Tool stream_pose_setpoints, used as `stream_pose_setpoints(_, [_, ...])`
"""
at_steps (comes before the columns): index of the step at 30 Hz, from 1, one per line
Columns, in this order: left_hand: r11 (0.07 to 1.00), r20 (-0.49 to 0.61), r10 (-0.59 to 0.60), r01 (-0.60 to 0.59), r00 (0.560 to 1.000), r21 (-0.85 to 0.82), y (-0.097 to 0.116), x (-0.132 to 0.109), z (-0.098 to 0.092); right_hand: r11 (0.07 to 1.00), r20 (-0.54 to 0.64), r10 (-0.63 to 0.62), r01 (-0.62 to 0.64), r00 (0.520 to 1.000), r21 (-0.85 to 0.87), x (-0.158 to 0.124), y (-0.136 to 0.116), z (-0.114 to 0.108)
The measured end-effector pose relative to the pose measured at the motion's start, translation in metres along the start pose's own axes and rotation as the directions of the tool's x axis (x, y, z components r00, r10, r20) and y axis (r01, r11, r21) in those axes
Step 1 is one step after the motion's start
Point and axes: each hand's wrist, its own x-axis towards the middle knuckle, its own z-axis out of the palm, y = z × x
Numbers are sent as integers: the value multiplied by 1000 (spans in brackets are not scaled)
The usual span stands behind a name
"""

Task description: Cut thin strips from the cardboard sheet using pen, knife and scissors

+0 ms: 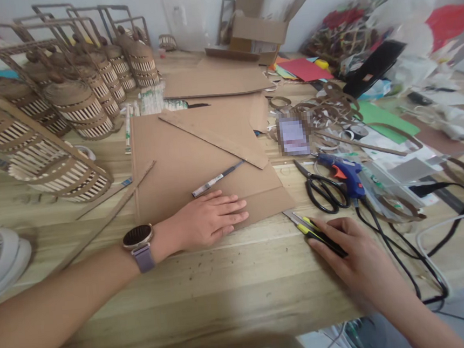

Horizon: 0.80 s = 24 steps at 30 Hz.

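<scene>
My left hand (214, 219) lies flat, fingers stretched out, on the near edge of a brown cardboard sheet (174, 168). A watch sits on that wrist. In my right hand (352, 244) is a black and yellow-green utility knife (318, 235), its blade pointing up-left at the sheet's near right corner. Whether the blade touches the cardboard I cannot tell. A pen (218, 178) rests on the sheet just beyond my left fingers. Farther back, a straight cardboard strip (213, 140) lies slantwise across it.
Black-handled scissors (325, 187) and a blue glue gun (343, 172) with cables lie right of the sheet. Several lantern-like cardboard and stick models (80, 109) stand at the left. An open carton (260, 30) is at the back. Curled brown strips (327, 106) clutter the right.
</scene>
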Motion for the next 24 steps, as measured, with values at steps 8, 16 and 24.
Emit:
stream_pose_setpoints(8, [1000, -7, 9, -9, 1000, -8, 1, 0, 1, 1000, -5, 2, -2, 1000, 12, -3, -8, 2])
stream_pose_setpoints(16, [1000, 2, 3, -3, 1000, -14, 2, 0, 0, 1000, 22, 20, -20, 1000, 17, -5, -10, -2])
stream_pose_setpoints(24, [1000, 9, 4, -4, 1000, -17, 2, 0, 0, 994, 65, 58, -64, 996, 86, -9, -11, -2])
